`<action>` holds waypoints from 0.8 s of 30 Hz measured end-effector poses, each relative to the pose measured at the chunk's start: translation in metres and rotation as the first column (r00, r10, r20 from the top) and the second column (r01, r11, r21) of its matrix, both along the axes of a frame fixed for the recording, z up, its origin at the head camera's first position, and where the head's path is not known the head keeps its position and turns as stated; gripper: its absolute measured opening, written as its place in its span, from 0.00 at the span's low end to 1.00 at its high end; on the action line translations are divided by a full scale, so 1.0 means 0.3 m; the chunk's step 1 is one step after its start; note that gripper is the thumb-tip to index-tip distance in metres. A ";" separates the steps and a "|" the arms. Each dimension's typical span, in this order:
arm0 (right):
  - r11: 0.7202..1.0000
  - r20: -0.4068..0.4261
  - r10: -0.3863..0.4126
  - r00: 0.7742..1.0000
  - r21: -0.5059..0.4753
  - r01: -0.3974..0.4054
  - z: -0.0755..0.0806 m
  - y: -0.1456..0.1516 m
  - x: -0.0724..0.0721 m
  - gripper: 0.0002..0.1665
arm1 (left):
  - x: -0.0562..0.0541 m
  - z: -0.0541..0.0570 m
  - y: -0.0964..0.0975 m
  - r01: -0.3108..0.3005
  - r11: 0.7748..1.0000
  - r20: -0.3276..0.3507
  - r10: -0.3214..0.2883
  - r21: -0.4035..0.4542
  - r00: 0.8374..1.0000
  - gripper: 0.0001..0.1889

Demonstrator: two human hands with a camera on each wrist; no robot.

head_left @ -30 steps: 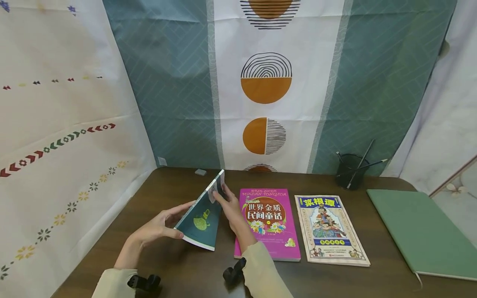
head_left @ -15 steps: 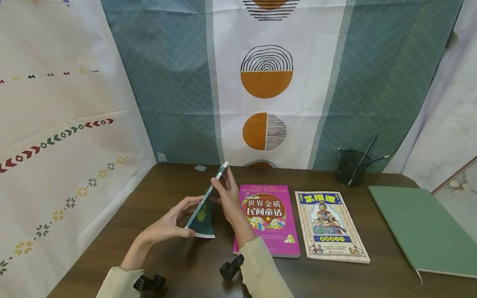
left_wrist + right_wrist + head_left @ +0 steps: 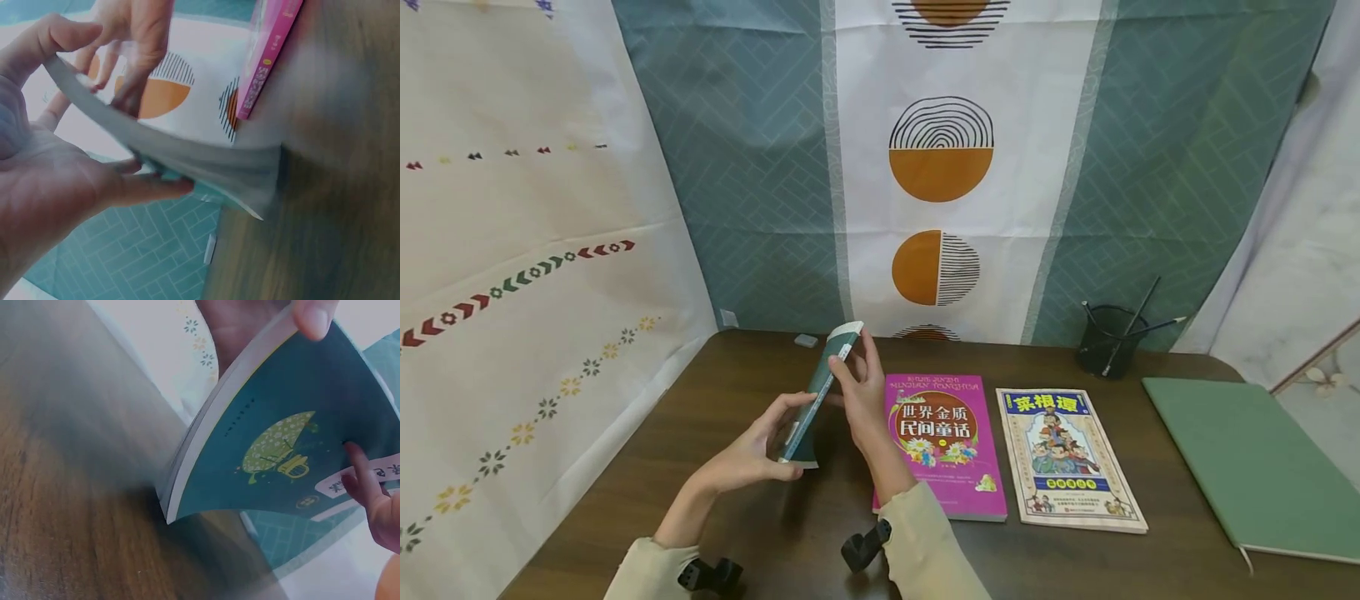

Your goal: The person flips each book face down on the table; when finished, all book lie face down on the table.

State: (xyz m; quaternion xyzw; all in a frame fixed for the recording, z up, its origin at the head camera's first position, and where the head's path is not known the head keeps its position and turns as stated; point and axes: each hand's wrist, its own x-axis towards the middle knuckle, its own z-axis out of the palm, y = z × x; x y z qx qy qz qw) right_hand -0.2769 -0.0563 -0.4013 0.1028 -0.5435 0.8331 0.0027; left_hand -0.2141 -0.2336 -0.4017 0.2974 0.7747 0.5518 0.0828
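A thin teal paperback book (image 3: 822, 379) is held tilted over the table between both hands, its spine toward me in the head view. My left hand (image 3: 741, 454) grips the lower end, thumb in front and fingers behind. Higher up, my right hand (image 3: 865, 408) holds the other end with its thumb near the spine. The book (image 3: 200, 156) bows in the left wrist view, thumb on one side and fingers on the other. A yellow-green fan picture shows on the teal cover (image 3: 237, 481) in the right wrist view.
Right of the hands lie a pink book (image 3: 951, 492), a cream comic-style book (image 3: 1078, 504) and a large green notebook (image 3: 1262, 467). A black mesh pen cup (image 3: 1101, 350) stands at the back. One small white object (image 3: 806, 341) lies near the fabric backdrop (image 3: 767, 167).
The book has turned in both hands: its fan-printed cover faced the head view, then swung nearly edge-on, and now the spine and a strip of the other side show.
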 end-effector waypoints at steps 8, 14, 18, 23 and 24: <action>0.999 -0.041 -0.051 0.998 0.012 0.052 0.018 0.010 0.014 0.42 | 0.008 -0.017 0.047 -0.044 0.999 0.000 0.044 0.009 0.999 0.48; 0.997 -0.048 -0.072 0.996 0.009 0.072 0.022 0.015 0.020 0.41 | 0.010 -0.029 0.064 -0.060 0.998 0.010 0.060 0.020 0.998 0.49; 0.996 -0.059 -0.088 0.994 0.012 0.088 0.026 0.020 0.017 0.41 | 0.007 -0.033 0.069 -0.097 0.995 0.025 0.096 0.003 0.995 0.52; 0.994 -0.089 -0.108 0.990 0.024 0.111 0.035 0.018 0.020 0.40 | -0.013 -0.041 0.057 -0.124 0.992 0.037 0.122 0.038 0.992 0.57; 0.993 -0.091 -0.113 0.989 0.031 0.116 0.037 0.015 0.022 0.40 | -0.015 -0.045 0.051 -0.128 0.990 0.043 0.126 0.054 0.991 0.57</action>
